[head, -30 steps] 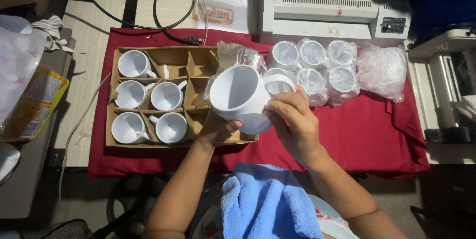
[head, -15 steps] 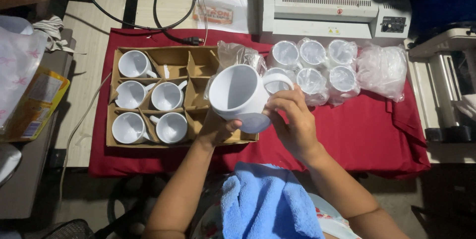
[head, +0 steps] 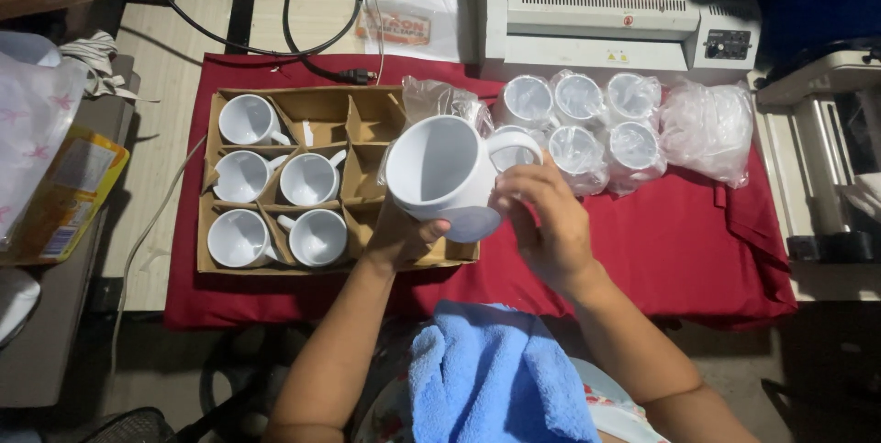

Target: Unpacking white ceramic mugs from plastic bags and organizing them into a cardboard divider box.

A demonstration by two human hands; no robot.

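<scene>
Two hands held one white mug point(head: 440, 177) above the near edge of the red cloth point(head: 697, 241) on the table. The left hand point(head: 404, 234) cupped the mug from below, its fingers point(head: 431, 227) closed under the base and the thumb curled against the lower wall. The right hand point(head: 541, 223) sat just to the mug's right, its fingers loosely bent around the side where the handle point(head: 509, 145) stuck out; whether they gripped the handle or only touched it could not be told. The mug was tilted, its open mouth turned up and toward the camera, its long axis running from the mouth down and right to the base in the left palm. Both hands were touching it, the left bearing it.

Five more bare mugs stood in the cardboard divider box point(head: 362, 117) to the left, filling its left cells; the right cells were vacant. Behind the held mug, about six mugs wrapped in clear plastic point(head: 596, 122) stood in two rows, with a loose crumpled plastic bag point(head: 711, 131) at their right. One blue towel point(head: 496, 379) lay on the lap, below the hands. One white laminator point(head: 596, 11) sat at the far edge.
</scene>
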